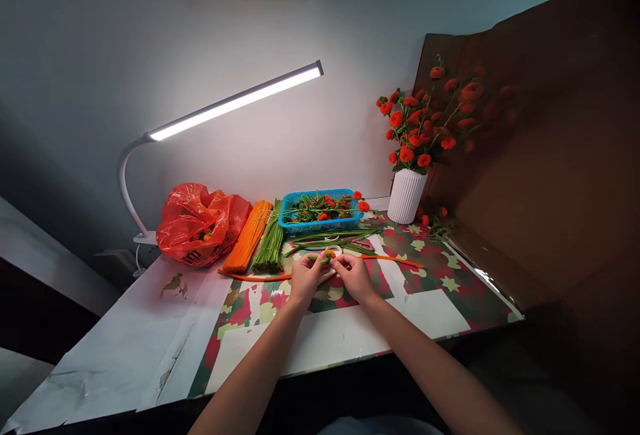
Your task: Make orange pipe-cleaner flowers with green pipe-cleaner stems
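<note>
Reaching over the table [125,328], you work between a red bag [200,215] on your left and a white vase [407,196] on your right, with a blue basket [320,225] beyond your hands. The orange bundle [247,238] and green bundle [270,245] lie side by side, near the basket. Your left hand [306,278] pinches a small orange-and-green flower [330,256], held just over the table in front of you. Your right hand [356,276] has its fingertips at the flower's other side; whether they grip it, I cannot tell. Squeezing too hard could crush the bloom, and a loose left pinch could let it twist or drop. A low wrist could snag the long orange strip [400,262] beside your hands and drag it.
</note>
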Demonstrator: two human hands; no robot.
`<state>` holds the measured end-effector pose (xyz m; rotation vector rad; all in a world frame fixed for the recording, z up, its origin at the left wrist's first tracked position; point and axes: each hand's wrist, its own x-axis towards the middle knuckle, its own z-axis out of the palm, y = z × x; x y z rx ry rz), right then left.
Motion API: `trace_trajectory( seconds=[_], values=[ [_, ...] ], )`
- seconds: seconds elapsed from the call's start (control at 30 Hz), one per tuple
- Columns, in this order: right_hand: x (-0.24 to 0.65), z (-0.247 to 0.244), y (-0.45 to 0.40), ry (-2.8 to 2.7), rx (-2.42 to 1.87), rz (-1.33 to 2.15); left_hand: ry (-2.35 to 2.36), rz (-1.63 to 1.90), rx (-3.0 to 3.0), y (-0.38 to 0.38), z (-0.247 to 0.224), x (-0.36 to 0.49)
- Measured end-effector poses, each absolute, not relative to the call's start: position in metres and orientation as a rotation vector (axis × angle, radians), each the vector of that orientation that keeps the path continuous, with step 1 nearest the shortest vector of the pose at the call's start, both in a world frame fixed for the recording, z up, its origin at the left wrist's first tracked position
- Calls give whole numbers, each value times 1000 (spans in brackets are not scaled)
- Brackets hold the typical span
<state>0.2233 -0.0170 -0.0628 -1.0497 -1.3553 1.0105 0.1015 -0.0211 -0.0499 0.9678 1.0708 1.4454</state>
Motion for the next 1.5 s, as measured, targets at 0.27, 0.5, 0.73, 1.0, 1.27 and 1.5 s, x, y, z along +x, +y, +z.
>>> trace_trajectory(
  seconds=[0.27,0.5,0.73,1.0,1.27,1.5],
  values=[
    [230,-63,-13,-1362,-1152,763,1056,1389,936,-21,-47,102],
    [236,-50,-26,-1680,-945,369,1118,1381,851,-21,-47,101],
    [239,-55,-25,-1961,-942,16,1167,1296,844,-21,-48,96],
    [228,-56,-26,-1816,-1019,198,1192,1446,1039,-19,-56,98],
    [221,-65,-17,-1005,-893,1471,1333,1674,1651,-33,-55,107],
    [229,-60,-18,-732,-837,1876,1348,1720,1741,-32,-62,107]
  ],
)
